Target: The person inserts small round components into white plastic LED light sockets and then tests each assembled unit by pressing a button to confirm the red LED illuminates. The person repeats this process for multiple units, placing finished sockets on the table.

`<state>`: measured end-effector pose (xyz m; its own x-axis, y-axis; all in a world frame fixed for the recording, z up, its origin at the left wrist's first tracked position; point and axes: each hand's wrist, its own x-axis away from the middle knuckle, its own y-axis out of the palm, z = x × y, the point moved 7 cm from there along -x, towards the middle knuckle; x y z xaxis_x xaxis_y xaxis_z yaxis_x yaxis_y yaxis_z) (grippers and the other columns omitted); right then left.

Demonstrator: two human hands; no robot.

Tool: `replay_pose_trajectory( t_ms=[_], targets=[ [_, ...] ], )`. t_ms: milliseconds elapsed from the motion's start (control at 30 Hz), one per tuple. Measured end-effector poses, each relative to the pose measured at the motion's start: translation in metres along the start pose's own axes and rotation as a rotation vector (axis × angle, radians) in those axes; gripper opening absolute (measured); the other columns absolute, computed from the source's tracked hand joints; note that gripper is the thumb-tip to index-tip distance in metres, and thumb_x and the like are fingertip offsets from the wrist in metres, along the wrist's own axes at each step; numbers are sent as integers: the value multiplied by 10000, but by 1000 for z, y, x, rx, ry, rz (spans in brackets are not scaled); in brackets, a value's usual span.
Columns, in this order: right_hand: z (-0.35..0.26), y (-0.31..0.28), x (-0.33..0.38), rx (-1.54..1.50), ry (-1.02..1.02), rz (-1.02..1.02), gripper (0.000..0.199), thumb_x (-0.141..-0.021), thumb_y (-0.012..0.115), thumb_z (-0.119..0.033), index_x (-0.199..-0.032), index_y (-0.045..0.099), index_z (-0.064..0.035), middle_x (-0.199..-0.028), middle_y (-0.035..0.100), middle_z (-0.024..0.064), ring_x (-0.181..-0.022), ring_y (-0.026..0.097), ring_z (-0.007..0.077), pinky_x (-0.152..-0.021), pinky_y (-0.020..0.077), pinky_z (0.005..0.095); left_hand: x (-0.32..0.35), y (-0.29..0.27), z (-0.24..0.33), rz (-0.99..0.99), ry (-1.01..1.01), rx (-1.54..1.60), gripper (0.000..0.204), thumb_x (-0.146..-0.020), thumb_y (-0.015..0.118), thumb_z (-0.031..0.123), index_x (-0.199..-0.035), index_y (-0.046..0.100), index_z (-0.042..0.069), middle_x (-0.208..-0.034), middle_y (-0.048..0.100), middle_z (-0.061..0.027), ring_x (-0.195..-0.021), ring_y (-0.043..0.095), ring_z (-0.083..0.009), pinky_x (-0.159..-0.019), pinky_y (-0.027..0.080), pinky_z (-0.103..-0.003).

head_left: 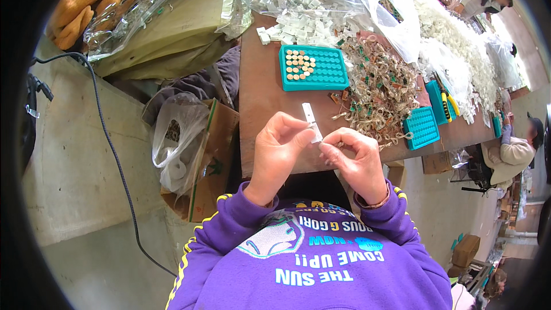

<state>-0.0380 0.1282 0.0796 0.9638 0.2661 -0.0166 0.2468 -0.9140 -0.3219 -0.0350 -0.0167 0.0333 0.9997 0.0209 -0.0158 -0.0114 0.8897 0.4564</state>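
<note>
The left grip (275,152) is clamped on a narrow white plastic piece (308,113), thumb on one side and forefinger on the other, with the piece's upper end sticking out beyond the fingertips, tilted slightly to the left. The right grip (360,159) meets it just to the right, thumb and fingertips pinched on the lower end of the same piece; whether they also hold something smaller is hidden. Both grips are above the near edge of the brown surface (261,74).

Straight ahead of the grips lies a teal pocketed tray (315,86), its left part holding round pale-gold discs (296,61). Beyond that tray, a heap of white plastic housings (307,26) spreads before clear plastic bags. Ahead and to the right of the right grip is a tangled pile of clear coiled cords (376,83) with green and copper-coloured bits among them. Farther right, a second teal tray (422,128) sits at the pile's edge, near yellow-handled pliers (448,105). Left of the left grip, below the surface, a cardboard box (221,158) stands with a translucent plastic bag (177,152) over it.
</note>
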Motion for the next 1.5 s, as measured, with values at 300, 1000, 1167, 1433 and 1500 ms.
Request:
replay_pose_trajectory(
  t_ms=[300, 1000, 1167, 1433, 1500],
  targets=[
    [14, 14, 0, -472, 207, -185, 88, -924, 644, -79, -918, 634, 8, -796, 645, 10, -664, 632, 71, -606, 506, 203, 2, -3, 5, 23, 63, -29, 126, -893, 656, -3, -948, 549, 35, -902, 632, -23, -859, 605, -82, -773, 494, -234],
    [9, 10, 3, -202, 72, -17, 76, -894, 666, -45, -891, 627, 20, -758, 655, 23, -652, 629, 54, -562, 500, 191, 3, -1, -11, 22, -65, 87, 97, -959, 617, 122, -946, 561, 43, -858, 630, -32, -775, 593, -83, -701, 477, -225],
    [10, 12, 0, -309, 27, 49, 100, -891, 676, -49, -905, 590, 0, -764, 633, 11, -650, 614, 48, -562, 491, 184, 5, 2, -15, 42, -123, 107, 141, -931, 647, 134, -933, 560, 24, -846, 638, -46, -743, 608, -99, -695, 483, -241],
    [14, 14, 0, -368, 26, 71, 89, -899, 670, -42, -907, 589, -4, -782, 629, 18, -661, 609, 54, -577, 497, 188, 7, 8, -18, 28, -187, 245, 149, -953, 616, 133, -936, 536, 8, -824, 640, -85, -695, 616, -135, -648, 502, -267],
    [16, 14, 0, -407, 30, 70, 85, -899, 667, -36, -905, 589, -4, -783, 632, 21, -662, 609, 57, -578, 497, 188, 7, 10, -17, 19, -178, 271, 154, -955, 615, 136, -938, 531, 9, -818, 642, -92, -683, 616, -140, -639, 504, -269]
  ],
)
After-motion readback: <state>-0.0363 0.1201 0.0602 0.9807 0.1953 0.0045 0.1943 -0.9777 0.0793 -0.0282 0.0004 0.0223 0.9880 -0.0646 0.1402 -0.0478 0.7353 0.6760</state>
